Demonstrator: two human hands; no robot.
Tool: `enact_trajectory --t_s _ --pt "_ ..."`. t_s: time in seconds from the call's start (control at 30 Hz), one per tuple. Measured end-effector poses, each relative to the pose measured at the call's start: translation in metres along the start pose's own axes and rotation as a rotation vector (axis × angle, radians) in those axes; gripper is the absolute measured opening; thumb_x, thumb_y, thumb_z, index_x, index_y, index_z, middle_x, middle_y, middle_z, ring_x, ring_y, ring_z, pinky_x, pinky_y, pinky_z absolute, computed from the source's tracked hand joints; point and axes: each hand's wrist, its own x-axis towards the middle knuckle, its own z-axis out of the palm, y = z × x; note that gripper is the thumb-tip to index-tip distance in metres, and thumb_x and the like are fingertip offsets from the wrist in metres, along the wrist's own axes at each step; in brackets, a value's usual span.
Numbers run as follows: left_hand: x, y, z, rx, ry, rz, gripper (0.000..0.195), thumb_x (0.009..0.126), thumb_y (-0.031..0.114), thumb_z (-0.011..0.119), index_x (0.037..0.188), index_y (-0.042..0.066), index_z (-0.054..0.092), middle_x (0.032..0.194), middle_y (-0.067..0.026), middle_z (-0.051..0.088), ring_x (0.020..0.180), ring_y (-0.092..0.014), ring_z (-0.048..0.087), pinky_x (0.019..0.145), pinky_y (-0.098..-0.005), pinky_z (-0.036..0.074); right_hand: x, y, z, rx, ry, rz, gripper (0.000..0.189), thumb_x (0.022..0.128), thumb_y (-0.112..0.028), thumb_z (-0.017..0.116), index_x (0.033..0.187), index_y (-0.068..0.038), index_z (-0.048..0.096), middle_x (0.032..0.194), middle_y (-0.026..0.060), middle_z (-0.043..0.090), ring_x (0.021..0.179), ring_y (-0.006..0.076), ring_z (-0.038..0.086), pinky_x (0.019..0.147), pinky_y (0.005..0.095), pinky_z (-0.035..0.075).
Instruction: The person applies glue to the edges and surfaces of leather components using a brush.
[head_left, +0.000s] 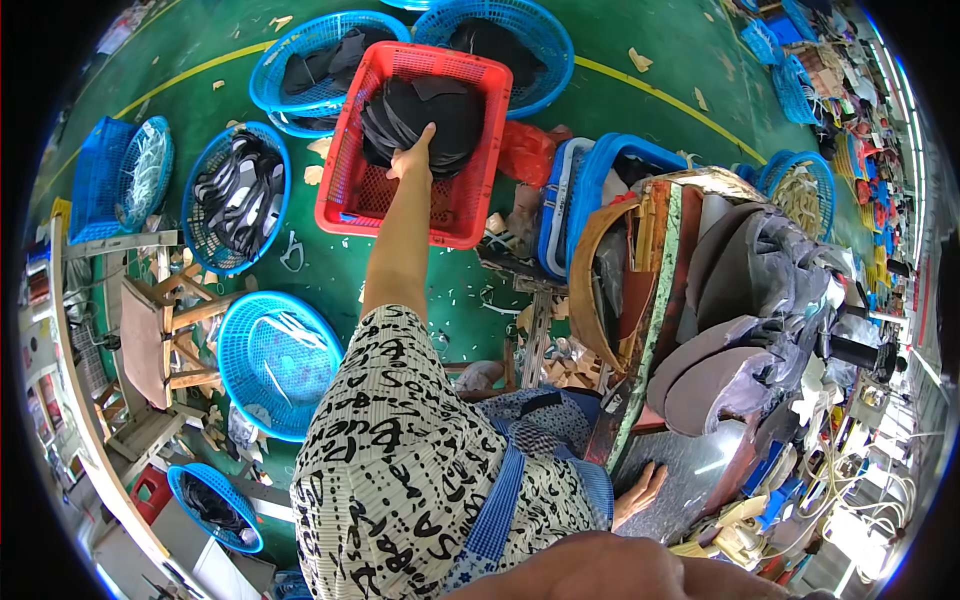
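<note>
My left hand (414, 155) reaches far forward to a red plastic basket (330, 187). Its thumb lies on top of a fanned stack of black sheet pieces (442, 112) with rounded outlines; most of the fingers are hidden at the near edge of the stack, which it grips. My right hand (641, 491) rests on a shiny dark metal worktop (660, 457) at the lower right, holding nothing, with its fingers partly spread. Beyond it on the bench lie rounded grey-brown pieces (709, 367) among grey plastic film.
Blue round baskets with black pieces (262, 90) stand behind the red one. Other blue baskets (225, 259) (232, 397) and a wooden stool (146, 337) are at the left. Blue crates (574, 202) stand beside the bench. Scraps litter the green floor (465, 300).
</note>
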Motion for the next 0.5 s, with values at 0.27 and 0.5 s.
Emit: enact_trajectory --t_s 0.27,0.5 --pt "0.01 -0.011 0.0 -0.038 0.02 0.072 0.106 0.048 0.039 0.091 0.133 -0.004 0.044 0.136 -0.0245 0.033 0.118 -0.034 0.05 0.098 -0.0395 0.045 0.002 -0.002 0.002 -0.012 0.0 0.003 0.091 0.079 -0.07 0.05 0.138 -0.002 0.038 0.139 0.0274 0.035 0.126 0.0458 0.036 0.1 0.0579 0.029" --pt "0.03 -0.03 0.006 -0.242 -0.036 0.208 0.088 0.052 0.029 0.09 0.12 -0.011 0.052 0.121 -0.0192 0.057 0.108 -0.027 0.058 0.094 -0.0324 0.047 0.003 -0.003 0.002 -0.034 -0.007 0.0 0.091 0.079 -0.071 0.05 0.137 -0.002 0.038 0.139 0.0278 0.035 0.126 0.0461 0.037 0.1 0.0578 0.03"
